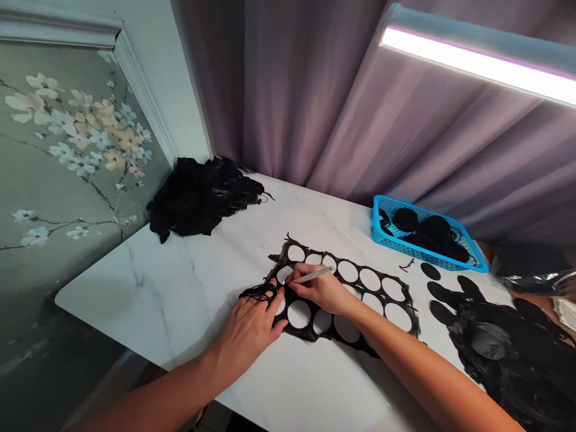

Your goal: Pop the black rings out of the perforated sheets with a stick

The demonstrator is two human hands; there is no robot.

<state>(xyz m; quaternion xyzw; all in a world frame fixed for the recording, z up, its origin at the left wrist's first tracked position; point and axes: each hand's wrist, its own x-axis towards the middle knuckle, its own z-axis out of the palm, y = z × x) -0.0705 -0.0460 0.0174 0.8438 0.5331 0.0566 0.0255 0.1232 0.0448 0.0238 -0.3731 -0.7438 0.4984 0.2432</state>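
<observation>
A black sheet with rows of round holes (317, 338) lies flat on the white marbled table (157, 300). My right hand (321, 289) is closed around a thin pale pen-like tool (310, 275), whose lower end points at the sheet's left part. Beside it, my left hand (257, 318) presses on the sheet's left edge with its fingers spread. Thin black strips (258, 291) lie over the fingers of my left hand. My right hand and forearm hide some of the holes.
At the back left is a heap of black material (193, 198). A blue basket (382, 239) with black round pieces stands at the back right. Black discs (431, 271) and a dark pile (522, 348) lie to the right. A bright lamp (477, 60) hangs above.
</observation>
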